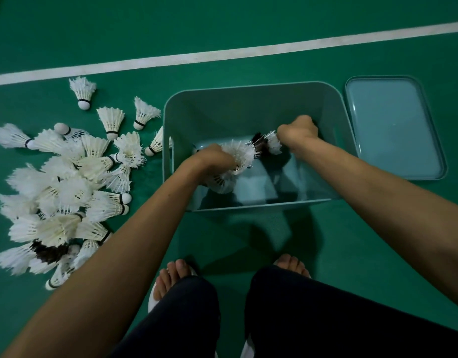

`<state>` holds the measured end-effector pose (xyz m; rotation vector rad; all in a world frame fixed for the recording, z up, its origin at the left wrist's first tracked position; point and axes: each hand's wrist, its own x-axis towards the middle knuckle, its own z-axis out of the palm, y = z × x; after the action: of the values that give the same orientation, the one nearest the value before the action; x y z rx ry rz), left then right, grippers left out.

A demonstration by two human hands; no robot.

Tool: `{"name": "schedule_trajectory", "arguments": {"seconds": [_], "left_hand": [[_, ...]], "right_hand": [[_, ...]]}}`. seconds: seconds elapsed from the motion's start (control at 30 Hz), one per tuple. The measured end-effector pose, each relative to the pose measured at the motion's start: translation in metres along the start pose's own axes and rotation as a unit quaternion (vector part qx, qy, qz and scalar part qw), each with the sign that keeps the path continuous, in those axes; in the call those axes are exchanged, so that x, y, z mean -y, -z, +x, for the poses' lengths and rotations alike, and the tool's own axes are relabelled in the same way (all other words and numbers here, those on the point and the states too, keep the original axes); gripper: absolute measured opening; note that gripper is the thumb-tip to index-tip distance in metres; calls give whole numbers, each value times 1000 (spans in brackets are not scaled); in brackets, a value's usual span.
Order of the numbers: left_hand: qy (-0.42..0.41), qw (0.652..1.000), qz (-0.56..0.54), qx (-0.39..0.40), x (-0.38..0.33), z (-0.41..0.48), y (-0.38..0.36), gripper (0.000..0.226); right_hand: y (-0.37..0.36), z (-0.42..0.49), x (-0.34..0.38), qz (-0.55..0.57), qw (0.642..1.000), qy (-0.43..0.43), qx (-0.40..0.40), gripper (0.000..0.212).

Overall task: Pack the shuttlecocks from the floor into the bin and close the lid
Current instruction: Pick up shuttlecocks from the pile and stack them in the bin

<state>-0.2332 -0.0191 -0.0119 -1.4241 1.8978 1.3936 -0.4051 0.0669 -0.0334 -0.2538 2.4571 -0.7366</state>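
Note:
A pale teal bin (251, 99) stands open on the green court floor in front of me. Both my hands reach down inside it. My left hand (215, 157) grips a bunch of white shuttlecocks (238, 153) low in the bin. My right hand (297, 130) holds a white shuttlecock (273, 143) with a dark-feathered one (259, 144) beside it. The bin's lid (393, 127) lies flat on the floor to the right of the bin. A large pile of white shuttlecocks (65, 187) lies on the floor to the left.
A white court line (222, 54) runs across the floor behind the bin. Several loose shuttlecocks (111, 120) lie between the pile and the bin's left wall. My bare feet (176, 275) and dark trousers are just in front of the bin.

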Motion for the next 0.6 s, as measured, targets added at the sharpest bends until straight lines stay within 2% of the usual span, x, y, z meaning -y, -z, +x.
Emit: {"name": "schedule_trajectory", "arguments": {"seconds": [0.07,0.13,0.17,0.23,0.3,0.33,0.4,0.5,0.6], "left_hand": [[1,1000,-11,-12,-1,-4,-4,26],[3,1000,-28,-11,-2,-9,-7,7],[9,999,-40,-8,-2,-11,-8,5],[27,998,-62,-8,-3,-19,-10,11],[32,997,-71,4,-3,-28,-12,13],[32,996,-78,11,-2,-33,-13,13],[17,996,-83,14,0,-36,-19,15],[-16,991,-124,48,1,-39,-24,23],[-36,982,-173,66,-2,-46,-21,57]], "right_hand": [[12,-20,4,-77,994,72,-9,8],[19,-41,4,-111,973,201,-13,28],[23,-53,3,-118,950,288,-4,36],[30,-78,0,-152,877,455,35,40],[33,-97,-4,-228,801,550,60,39],[32,-101,-7,-264,779,564,66,36],[29,-107,-11,-306,767,561,63,27],[29,-105,-16,-320,783,532,45,14],[35,-102,-22,-317,792,522,-15,14]]}}
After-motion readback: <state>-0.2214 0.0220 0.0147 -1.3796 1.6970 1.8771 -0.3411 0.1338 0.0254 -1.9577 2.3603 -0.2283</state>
